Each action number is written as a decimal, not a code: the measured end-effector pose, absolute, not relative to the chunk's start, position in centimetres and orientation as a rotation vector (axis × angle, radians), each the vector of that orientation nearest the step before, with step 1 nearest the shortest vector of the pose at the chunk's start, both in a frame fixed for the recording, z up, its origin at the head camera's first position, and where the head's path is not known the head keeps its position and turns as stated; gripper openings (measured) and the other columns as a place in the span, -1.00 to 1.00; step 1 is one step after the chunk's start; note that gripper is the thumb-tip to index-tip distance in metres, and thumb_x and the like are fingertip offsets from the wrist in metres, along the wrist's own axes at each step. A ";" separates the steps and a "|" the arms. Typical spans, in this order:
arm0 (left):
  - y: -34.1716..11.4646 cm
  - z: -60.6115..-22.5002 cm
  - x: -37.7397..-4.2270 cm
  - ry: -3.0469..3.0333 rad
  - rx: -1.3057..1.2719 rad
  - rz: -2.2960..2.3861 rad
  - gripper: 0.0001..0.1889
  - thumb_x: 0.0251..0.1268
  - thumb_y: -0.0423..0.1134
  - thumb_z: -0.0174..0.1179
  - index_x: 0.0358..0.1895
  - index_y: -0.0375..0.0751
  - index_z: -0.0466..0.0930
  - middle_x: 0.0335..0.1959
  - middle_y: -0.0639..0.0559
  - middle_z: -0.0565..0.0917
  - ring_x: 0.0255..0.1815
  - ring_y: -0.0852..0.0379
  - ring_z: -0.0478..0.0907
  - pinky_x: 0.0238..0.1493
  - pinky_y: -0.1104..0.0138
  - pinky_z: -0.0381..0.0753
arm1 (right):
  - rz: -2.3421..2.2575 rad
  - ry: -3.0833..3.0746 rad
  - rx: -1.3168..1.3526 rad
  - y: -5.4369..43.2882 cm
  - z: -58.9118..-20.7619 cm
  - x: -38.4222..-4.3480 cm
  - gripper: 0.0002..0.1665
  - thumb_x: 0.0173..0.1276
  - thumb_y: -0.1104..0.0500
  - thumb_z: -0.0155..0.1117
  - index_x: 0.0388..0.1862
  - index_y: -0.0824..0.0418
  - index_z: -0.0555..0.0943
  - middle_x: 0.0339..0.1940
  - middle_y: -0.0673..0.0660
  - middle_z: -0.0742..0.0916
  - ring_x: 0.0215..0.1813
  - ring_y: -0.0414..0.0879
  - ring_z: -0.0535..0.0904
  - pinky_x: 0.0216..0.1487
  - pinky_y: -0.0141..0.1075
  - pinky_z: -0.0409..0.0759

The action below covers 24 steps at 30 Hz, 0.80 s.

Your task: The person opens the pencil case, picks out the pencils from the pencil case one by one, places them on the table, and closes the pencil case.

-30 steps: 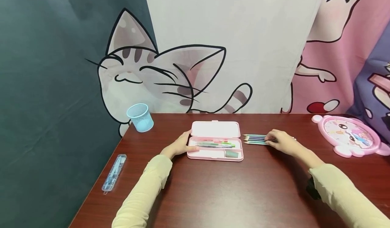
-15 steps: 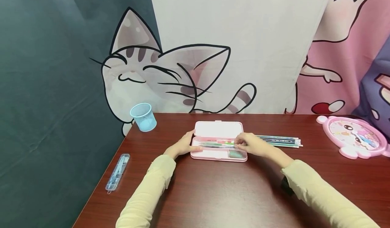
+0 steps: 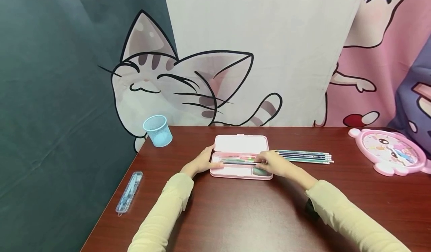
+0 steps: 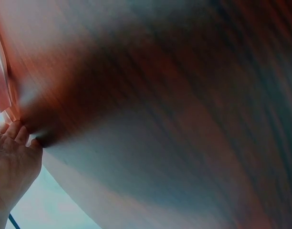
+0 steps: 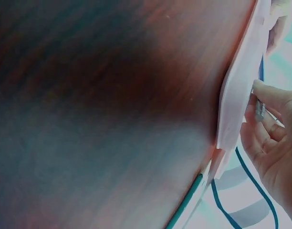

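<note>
A pink pencil case (image 3: 241, 143) lies unfolded on the table, several thin pens (image 3: 232, 160) in its rear tray. My left hand (image 3: 201, 161) grips the case's left end, thumb over the tray rim and the other fingers along the outer side. At the right end my right hand (image 3: 277, 163) pinches a dark pencil (image 3: 240, 163), held low over the tray and pointing left. Its silvery end (image 5: 259, 112) shows between thumb and fingers in the right wrist view. A grey-green block (image 3: 260, 172) sits in the front right compartment, partly under the right hand.
Several pencils (image 3: 308, 157) lie side by side just right of the case. Farther right is a pink cartoon clock (image 3: 390, 153). A blue mesh cup (image 3: 158, 131) stands at the back left, with a clear slim box (image 3: 129, 193) nearer along the left edge.
My right hand has moved left from the pencils to the case's right end, bringing a pencil over the tray. My left hand keeps its place on the case.
</note>
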<state>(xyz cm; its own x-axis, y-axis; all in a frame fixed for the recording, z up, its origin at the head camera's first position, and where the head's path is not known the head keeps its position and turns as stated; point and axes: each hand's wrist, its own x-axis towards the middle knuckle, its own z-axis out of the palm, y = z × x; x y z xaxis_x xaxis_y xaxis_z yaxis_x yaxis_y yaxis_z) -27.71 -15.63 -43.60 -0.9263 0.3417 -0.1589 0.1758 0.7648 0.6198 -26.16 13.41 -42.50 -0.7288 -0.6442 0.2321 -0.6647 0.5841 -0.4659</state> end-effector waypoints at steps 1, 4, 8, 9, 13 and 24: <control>-15.6 -43.6 -27.7 2.701 0.408 0.906 0.00 0.02 0.00 0.32 0.42 -0.32 -0.11 0.40 -0.25 0.11 0.43 -0.09 0.05 0.39 0.09 0.08 | 0.854 -2.735 1.117 13.5 -42.5 -26.1 -0.92 0.15 0.28 0.29 -0.38 0.28 0.66 -0.45 0.05 0.70 -0.39 -0.23 0.56 -0.36 -0.37 0.54; -15.5 -43.7 -27.7 2.698 0.413 0.917 0.00 0.02 -0.01 0.32 0.42 -0.32 -0.11 0.39 -0.25 0.11 0.42 -0.09 0.05 0.39 0.08 0.08 | 0.900 -2.661 1.028 14.0 -42.6 -26.1 -0.91 0.13 0.29 0.31 -0.36 0.28 0.69 -0.44 0.07 0.72 -0.38 -0.22 0.58 -0.36 -0.37 0.55; -15.6 -43.8 -27.7 2.694 0.410 0.932 0.00 0.01 -0.01 0.32 0.42 -0.31 -0.10 0.39 -0.26 0.11 0.42 -0.10 0.05 0.39 0.07 0.08 | 0.952 -2.621 0.921 15.3 -42.4 -26.1 -0.89 0.11 0.33 0.31 -0.34 0.28 0.68 -0.41 0.09 0.73 -0.39 -0.27 0.54 -0.37 -0.40 0.53; -15.7 -43.8 -27.7 2.695 0.410 0.933 0.00 0.01 -0.01 0.32 0.42 -0.32 -0.10 0.39 -0.26 0.11 0.42 -0.10 0.05 0.39 0.07 0.08 | 0.970 -2.618 0.900 15.7 -42.3 -26.1 -0.89 0.11 0.33 0.31 -0.34 0.28 0.68 -0.41 0.09 0.73 -0.39 -0.27 0.53 -0.37 -0.41 0.53; -15.8 -43.9 -27.7 2.701 0.419 0.924 0.01 0.01 0.00 0.32 0.42 -0.33 -0.10 0.39 -0.26 0.11 0.42 -0.10 0.06 0.39 0.07 0.08 | 0.989 -2.622 0.832 18.1 -42.0 -25.8 -0.87 0.11 0.34 0.31 -0.32 0.28 0.68 -0.39 0.12 0.73 -0.39 -0.30 0.50 -0.39 -0.43 0.50; -15.7 -43.8 -27.7 2.698 0.421 0.937 0.00 0.01 0.00 0.32 0.41 -0.34 -0.09 0.39 -0.26 0.11 0.42 -0.10 0.06 0.38 0.06 0.08 | 0.889 -2.742 0.664 26.0 -41.8 -24.0 -0.87 0.13 0.25 0.32 -0.30 0.23 0.67 -0.40 0.07 0.72 -0.40 -0.40 0.46 -0.38 -0.47 0.46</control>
<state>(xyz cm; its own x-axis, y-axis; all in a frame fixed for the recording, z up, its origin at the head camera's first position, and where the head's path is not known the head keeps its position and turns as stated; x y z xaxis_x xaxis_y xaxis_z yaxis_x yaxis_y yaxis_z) -27.67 -15.74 -43.84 -0.9258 0.3502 -0.1421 0.1866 0.7507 0.6338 -23.98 26.04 -41.77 -0.8833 -0.3575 0.3033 -0.4674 0.7211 -0.5114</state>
